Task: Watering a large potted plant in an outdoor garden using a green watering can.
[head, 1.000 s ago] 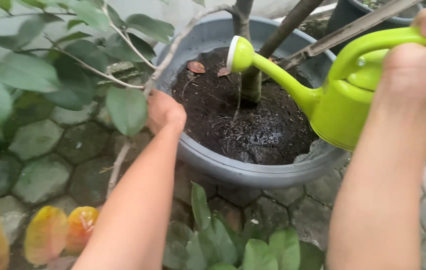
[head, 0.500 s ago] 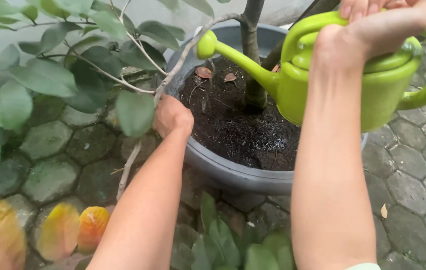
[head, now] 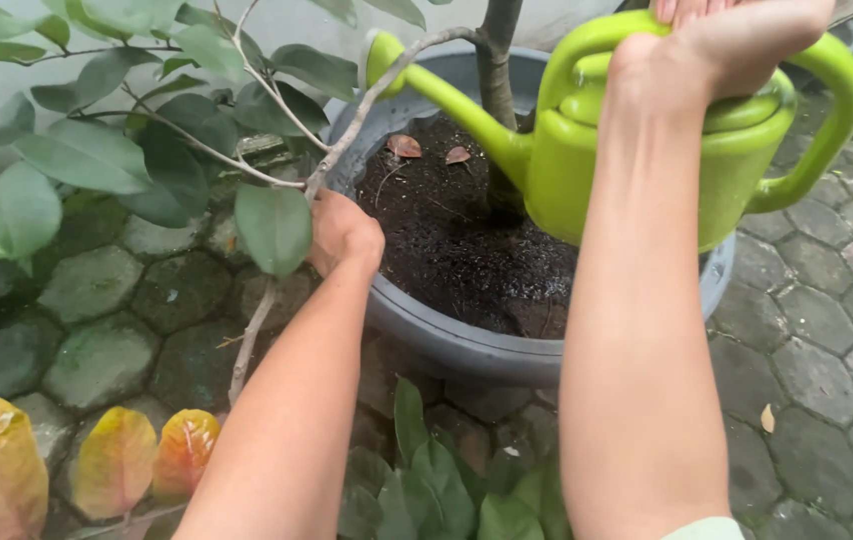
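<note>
Watering step, judged: right hand (head: pixel 747 45) clenched on the handle of the green can (head: pixel 647 165), held level above the grey pot (head: pixel 467 345). Left hand (head: pixel 342 232) grips a branch (head: pixel 347 125) aside. Pouring again calls for tipping the spout (head: pixel 427 85) toward the soil (head: pixel 447 240).

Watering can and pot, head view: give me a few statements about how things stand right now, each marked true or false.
1. The right hand grips the top handle of the green watering can. True.
2. The left hand rests flat on the soil. False: it holds a thin branch beside the pot's rim.
3. The pot is red clay. False: it is grey.
4. Dry brown leaves lie on the soil. True.
5. The can's spout points toward the paving stones on the right. False: it points left, over the pot.
</note>
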